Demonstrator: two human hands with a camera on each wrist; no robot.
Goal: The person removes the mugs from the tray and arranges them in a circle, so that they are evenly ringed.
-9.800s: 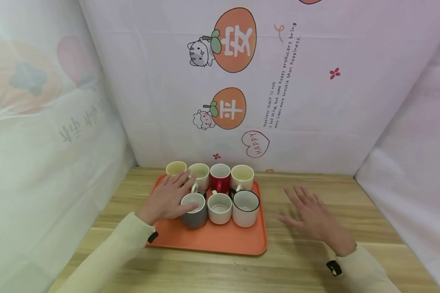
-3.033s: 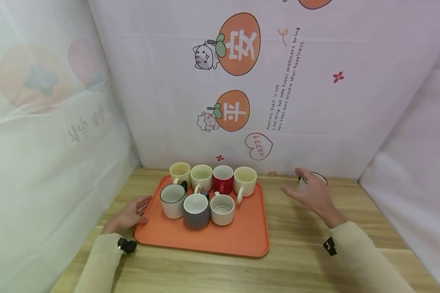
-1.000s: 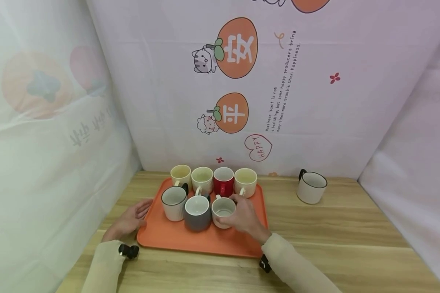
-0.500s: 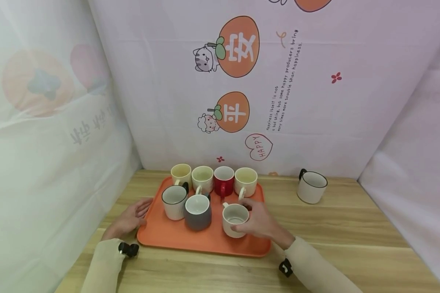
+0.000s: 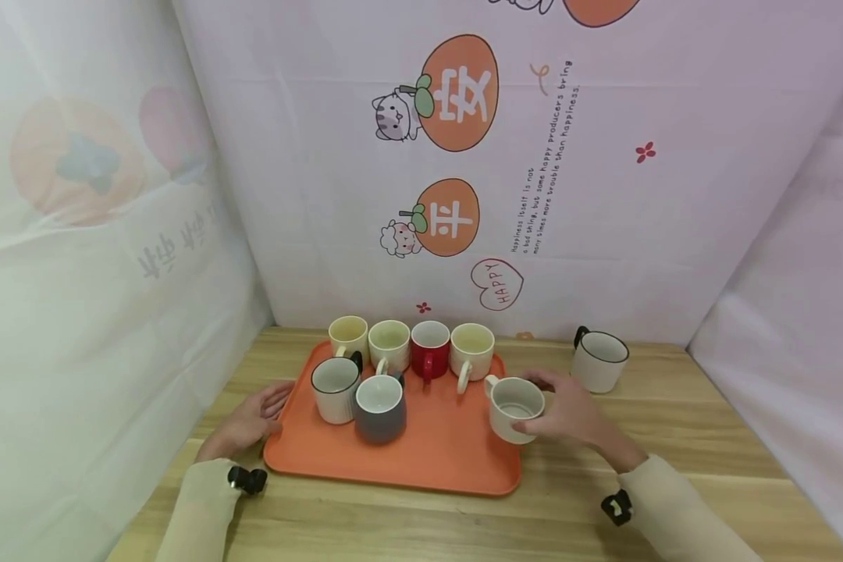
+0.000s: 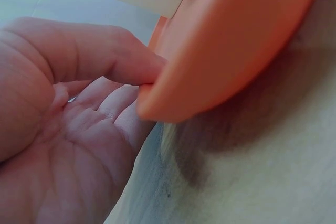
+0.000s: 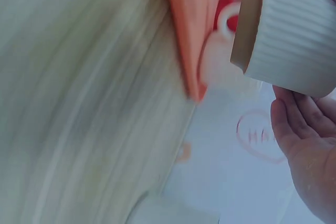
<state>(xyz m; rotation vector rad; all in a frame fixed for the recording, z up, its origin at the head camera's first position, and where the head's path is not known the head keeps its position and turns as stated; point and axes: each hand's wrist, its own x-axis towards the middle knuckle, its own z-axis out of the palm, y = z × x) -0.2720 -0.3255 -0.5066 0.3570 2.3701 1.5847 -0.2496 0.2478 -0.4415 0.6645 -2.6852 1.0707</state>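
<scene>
My right hand (image 5: pixel 579 414) grips a ribbed white mug (image 5: pixel 506 425), thumb on the near side and fingers on the far side. In the right wrist view the mug (image 7: pixel 299 35) is lifted, its unglazed base showing. It hangs over the right edge of the orange tray (image 5: pixel 435 457), handle pointing left. At the tray's left edge my left hand (image 5: pixel 246 421) pinches the rim, thumb on top and fingers beneath, as the left wrist view shows. A grey mug (image 5: pixel 381 421) and a black-rimmed white mug (image 5: pixel 333 398) stand in the tray's front row.
Along the tray's back stand a yellow mug (image 5: pixel 349 336), a cream mug (image 5: pixel 389 351), a red mug (image 5: pixel 428 359) and another cream mug (image 5: pixel 472 355). On the wooden table (image 5: pixel 674 437), a black-rimmed mug (image 5: pixel 599 367) stands at back right. White cloth walls enclose the table.
A black-rimmed mug left the tray's right front for the table. My right hand then took the ribbed mug and carried it rightward. My left hand moved from above the mugs to the tray's rim.
</scene>
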